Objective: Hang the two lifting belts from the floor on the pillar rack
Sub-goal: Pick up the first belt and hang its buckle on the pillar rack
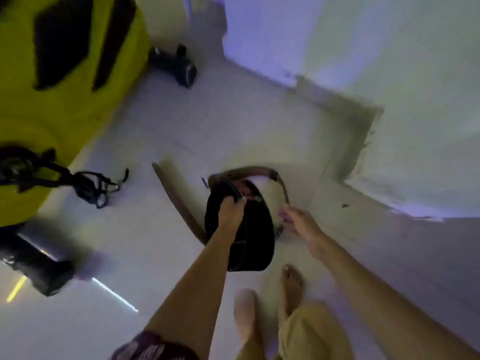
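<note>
A wide black lifting belt [253,237] hangs curled above the pale floor, and my left hand [231,210] is shut on its upper edge. A brown leather belt [179,203] lies on the floor around and behind it; one long end stretches to the upper left, and its buckle end loops to the right. My right hand [298,220] pinches the thin strap of that brown belt near its buckle end. The yellow pillar [52,113] with black panels stands at the left.
Black straps and clips [88,185] hang off the yellow pillar at the left. A dark cylindrical object [39,263] lies at the lower left and another dark object [176,66] at the back. A white wall corner [389,152] juts in on the right. My bare feet [292,284] stand below.
</note>
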Tool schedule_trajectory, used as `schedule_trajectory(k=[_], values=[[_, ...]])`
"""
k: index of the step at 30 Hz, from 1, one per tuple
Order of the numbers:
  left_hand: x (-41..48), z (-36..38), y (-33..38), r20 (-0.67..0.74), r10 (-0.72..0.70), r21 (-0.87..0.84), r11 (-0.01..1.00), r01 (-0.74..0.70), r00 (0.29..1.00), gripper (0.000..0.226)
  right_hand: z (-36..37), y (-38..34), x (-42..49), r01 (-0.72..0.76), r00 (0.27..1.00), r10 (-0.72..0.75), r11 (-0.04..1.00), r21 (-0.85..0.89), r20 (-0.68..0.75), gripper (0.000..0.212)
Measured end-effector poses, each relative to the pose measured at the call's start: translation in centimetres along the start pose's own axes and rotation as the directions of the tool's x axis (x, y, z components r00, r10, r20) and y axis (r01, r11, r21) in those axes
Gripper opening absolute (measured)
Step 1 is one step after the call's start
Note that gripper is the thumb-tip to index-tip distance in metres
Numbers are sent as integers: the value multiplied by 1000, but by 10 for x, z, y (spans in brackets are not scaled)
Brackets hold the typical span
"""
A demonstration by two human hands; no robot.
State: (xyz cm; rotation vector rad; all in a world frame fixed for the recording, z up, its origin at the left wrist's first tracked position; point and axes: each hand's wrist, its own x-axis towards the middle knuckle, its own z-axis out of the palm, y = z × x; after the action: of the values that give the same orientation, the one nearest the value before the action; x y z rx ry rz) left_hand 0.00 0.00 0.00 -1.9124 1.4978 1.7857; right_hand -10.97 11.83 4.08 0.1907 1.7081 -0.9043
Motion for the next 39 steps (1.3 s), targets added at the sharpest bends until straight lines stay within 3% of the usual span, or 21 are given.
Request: schedule_trajectory(k=[2, 5, 7, 10, 13, 16, 18, 22, 25, 30, 34, 36, 39], values=[[67, 14, -10, -37, -100, -187, 978, 91, 994, 35, 27, 10, 79, -3, 1000, 4, 999, -42, 30, 18], [134, 25, -24, 38, -196, -329, 923, 197, 980, 45, 56, 29, 166, -53, 994, 64, 991, -126, 85, 50], [136, 27, -31, 41, -193, -406, 893, 192, 980, 38, 59, 38, 171, -121, 985, 133, 986, -112, 108, 47], [82, 12, -24, 71, -185, -567, 801, 193, 980, 18, 51, 18, 119, -193, 981, 193, 981, 10, 22, 28], [-28, -19, -5, 189, -183, -629, 732, 262, 965, 17, 40, -11, 12, -197, 980, 197, 980, 31, 8, 46], [-163, -52, 46, 345, -112, -530, 796, 292, 932, 35, 23, -42, -114, -204, 979, 204, 969, 142, 12, 66], [-250, -75, 82, 431, -5, -425, 881, 208, 902, 40, 5, -69, -197, -196, 981, 191, 955, 223, 43, 72], [-370, -104, 122, 442, 227, -424, 905, -20, 868, 34, -42, -122, -322, -72, 985, 19, 947, 312, 172, 67], [-435, -103, 159, 510, 425, -404, 886, -227, 748, 27, -75, -159, -388, 50, 950, -178, 896, 440, 255, 68], [-522, -77, 199, 585, 586, -387, 809, -443, 560, 24, -151, -185, -475, 269, 909, -398, 786, 556, 124, 65], [-565, -40, 201, 654, 602, -351, 778, -522, 458, 23, -203, -168, -530, 434, 842, -539, 687, 582, 8, 31], [-582, -19, 204, 666, 578, -381, 807, -451, 472, 46, -220, -146, -555, 547, 764, -645, 659, 516, 14, 23], [-611, 9, 223, 622, 518, -461, 849, -259, 588, 70, -239, -102, -587, 654, 679, -715, 693, 303, 167, 22]])
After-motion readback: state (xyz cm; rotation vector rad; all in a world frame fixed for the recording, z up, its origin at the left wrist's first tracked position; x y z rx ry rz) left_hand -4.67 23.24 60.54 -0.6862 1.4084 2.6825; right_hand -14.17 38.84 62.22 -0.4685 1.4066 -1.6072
